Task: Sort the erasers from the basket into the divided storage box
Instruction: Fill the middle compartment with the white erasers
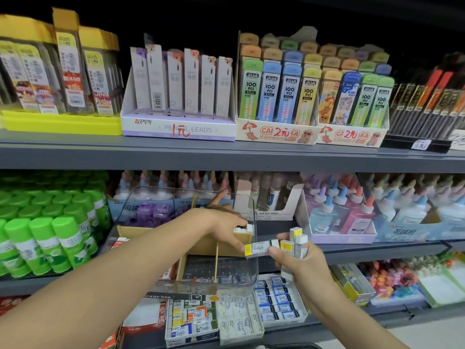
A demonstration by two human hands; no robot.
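Both hands pinch an eraser (261, 248) beside the storage box (191, 270).

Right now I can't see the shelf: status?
Left hand placing white erasers in clear divided storage box. Right hand gripping yellow-banded erasers. Nothing blocking.

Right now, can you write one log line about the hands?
left hand: placing erasers in storage box | right hand: holding eraser bunch | sorting: unfinished
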